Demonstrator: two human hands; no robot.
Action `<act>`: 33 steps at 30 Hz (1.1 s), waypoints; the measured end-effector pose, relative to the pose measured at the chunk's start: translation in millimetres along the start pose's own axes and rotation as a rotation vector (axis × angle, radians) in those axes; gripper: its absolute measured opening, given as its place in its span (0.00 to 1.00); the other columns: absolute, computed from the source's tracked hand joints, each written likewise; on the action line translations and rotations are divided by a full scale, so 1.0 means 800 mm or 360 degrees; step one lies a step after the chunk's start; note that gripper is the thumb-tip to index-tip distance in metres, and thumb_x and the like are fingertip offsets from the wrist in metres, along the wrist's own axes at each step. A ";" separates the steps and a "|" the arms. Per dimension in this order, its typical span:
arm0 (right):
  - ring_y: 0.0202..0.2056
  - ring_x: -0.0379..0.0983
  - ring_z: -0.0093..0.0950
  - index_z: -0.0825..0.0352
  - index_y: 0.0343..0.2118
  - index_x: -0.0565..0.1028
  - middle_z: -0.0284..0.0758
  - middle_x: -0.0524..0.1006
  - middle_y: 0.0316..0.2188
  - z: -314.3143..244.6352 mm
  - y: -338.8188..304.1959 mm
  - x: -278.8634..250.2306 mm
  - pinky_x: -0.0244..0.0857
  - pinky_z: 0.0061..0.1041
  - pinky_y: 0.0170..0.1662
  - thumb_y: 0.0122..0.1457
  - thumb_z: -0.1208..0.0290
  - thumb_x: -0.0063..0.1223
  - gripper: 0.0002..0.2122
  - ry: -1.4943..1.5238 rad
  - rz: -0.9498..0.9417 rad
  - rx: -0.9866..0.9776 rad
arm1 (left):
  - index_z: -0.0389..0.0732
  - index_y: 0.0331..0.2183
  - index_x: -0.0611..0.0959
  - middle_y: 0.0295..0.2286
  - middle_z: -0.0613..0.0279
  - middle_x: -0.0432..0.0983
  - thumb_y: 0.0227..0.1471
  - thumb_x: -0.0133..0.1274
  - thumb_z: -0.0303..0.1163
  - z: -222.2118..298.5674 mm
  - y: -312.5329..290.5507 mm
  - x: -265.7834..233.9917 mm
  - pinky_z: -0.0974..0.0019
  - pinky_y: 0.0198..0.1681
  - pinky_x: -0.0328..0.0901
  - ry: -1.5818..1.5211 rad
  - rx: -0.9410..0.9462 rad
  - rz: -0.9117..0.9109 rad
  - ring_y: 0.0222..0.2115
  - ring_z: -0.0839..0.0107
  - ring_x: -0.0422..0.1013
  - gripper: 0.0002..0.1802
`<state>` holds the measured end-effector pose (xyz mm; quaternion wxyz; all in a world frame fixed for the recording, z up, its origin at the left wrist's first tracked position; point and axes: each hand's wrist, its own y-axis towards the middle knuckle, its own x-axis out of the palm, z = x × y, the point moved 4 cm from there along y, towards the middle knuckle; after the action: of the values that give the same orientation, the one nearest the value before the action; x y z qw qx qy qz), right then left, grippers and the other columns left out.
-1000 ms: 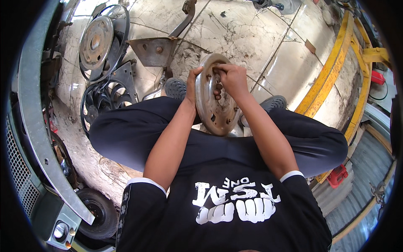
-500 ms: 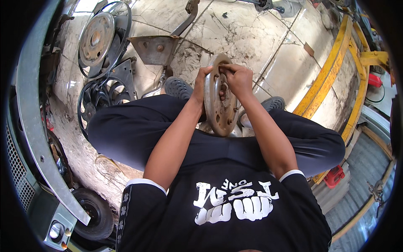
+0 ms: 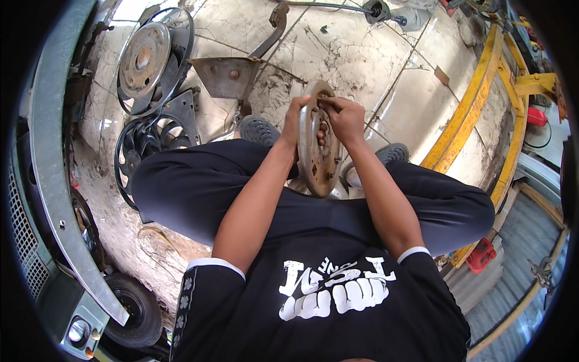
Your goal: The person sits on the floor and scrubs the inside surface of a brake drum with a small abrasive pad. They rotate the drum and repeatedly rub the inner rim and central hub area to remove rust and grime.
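The right hand's thumb and fingers are bent together against the upper face of a worn metal disc; whether they pinch a small part there is hidden. The left hand grips the disc's left rim, thumb along the edge, and rounded tips that look like its fingers show in the central hole. The disc is tilted up on edge, between the person's knees. A left sandal and a right sandal flank it. Beyond the disc to the left lies a rusty bracket; farther left of it are a second round plate and a black fan. Well to the disc's right runs a yellow metal frame; well apart, to its lower left, is a tyre.
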<state>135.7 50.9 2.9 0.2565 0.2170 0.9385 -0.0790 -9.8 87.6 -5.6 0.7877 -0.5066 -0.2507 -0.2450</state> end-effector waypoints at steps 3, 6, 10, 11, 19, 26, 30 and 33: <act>0.34 0.84 0.31 0.62 0.38 0.88 0.40 0.86 0.33 -0.006 -0.001 -0.029 0.74 0.26 0.39 0.59 0.70 0.66 0.06 -0.0010 0.0206 0.0176 | 0.40 0.48 0.80 0.28 0.59 0.77 0.54 0.51 0.64 -0.001 -0.003 0.014 0.62 0.27 0.71 0.0147 0.0022 0.0081 0.23 0.68 0.75 0.37; 0.39 0.82 0.25 0.67 0.44 0.86 0.38 0.87 0.38 0.001 0.012 -0.082 0.72 0.24 0.44 0.63 0.69 0.65 0.10 0.0532 0.0528 0.0408 | 0.36 0.50 0.80 0.33 0.55 0.79 0.53 0.52 0.65 0.008 -0.009 0.034 0.64 0.28 0.71 0.0132 0.0163 0.0143 0.27 0.68 0.76 0.41; 0.40 0.77 0.21 0.71 0.53 0.81 0.34 0.83 0.39 -0.055 0.002 -0.163 0.69 0.20 0.46 0.63 0.74 0.66 0.16 0.0895 0.0702 0.0447 | 0.36 0.59 0.76 0.46 0.49 0.79 0.59 0.48 0.62 0.007 -0.019 0.024 0.54 0.45 0.77 0.0048 -0.0007 0.0053 0.41 0.61 0.79 0.41; 0.39 0.76 0.20 0.71 0.52 0.81 0.33 0.83 0.39 -0.057 -0.012 -0.166 0.69 0.20 0.45 0.63 0.74 0.66 0.16 0.0839 0.0721 0.0469 | 0.36 0.59 0.75 0.47 0.48 0.78 0.61 0.48 0.61 0.009 -0.021 0.029 0.52 0.48 0.76 0.0068 0.0036 0.0041 0.44 0.59 0.78 0.41; 0.33 0.74 0.17 0.66 0.51 0.77 0.30 0.80 0.38 0.019 -0.023 -0.094 0.65 0.18 0.32 0.65 0.70 0.63 0.14 0.1057 0.0791 0.0739 | 0.33 0.56 0.78 0.44 0.48 0.81 0.64 0.55 0.47 0.031 -0.017 0.012 0.55 0.46 0.79 0.0468 0.0101 0.0132 0.41 0.61 0.81 0.30; 0.35 0.79 0.20 0.63 0.52 0.73 0.32 0.83 0.42 0.005 -0.003 -0.065 0.65 0.20 0.34 0.69 0.71 0.58 0.12 0.1376 0.0321 0.0907 | 0.32 0.57 0.77 0.46 0.52 0.81 0.63 0.57 0.39 0.023 -0.011 0.009 0.57 0.50 0.76 0.0493 0.0107 0.0202 0.46 0.62 0.79 0.27; 0.34 0.78 0.19 0.62 0.58 0.70 0.31 0.84 0.43 0.009 0.002 -0.053 0.65 0.19 0.34 0.70 0.71 0.55 0.16 0.1254 0.0091 0.0692 | 0.34 0.56 0.79 0.44 0.54 0.82 0.60 0.59 0.36 0.018 -0.002 0.009 0.61 0.49 0.74 0.0668 0.0234 0.0421 0.44 0.65 0.79 0.25; 0.32 0.75 0.17 0.63 0.62 0.70 0.31 0.84 0.41 -0.002 0.005 -0.049 0.64 0.18 0.33 0.71 0.69 0.54 0.19 0.1242 0.0011 0.0620 | 0.34 0.54 0.81 0.43 0.55 0.83 0.58 0.60 0.35 0.023 0.007 -0.006 0.62 0.48 0.72 0.0772 0.0348 0.0574 0.43 0.66 0.79 0.24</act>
<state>167.0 40.2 24.8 -0.1628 0.2781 0.9320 -0.1658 -12.7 107.0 -5.8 0.9051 -0.3819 0.0134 -0.1866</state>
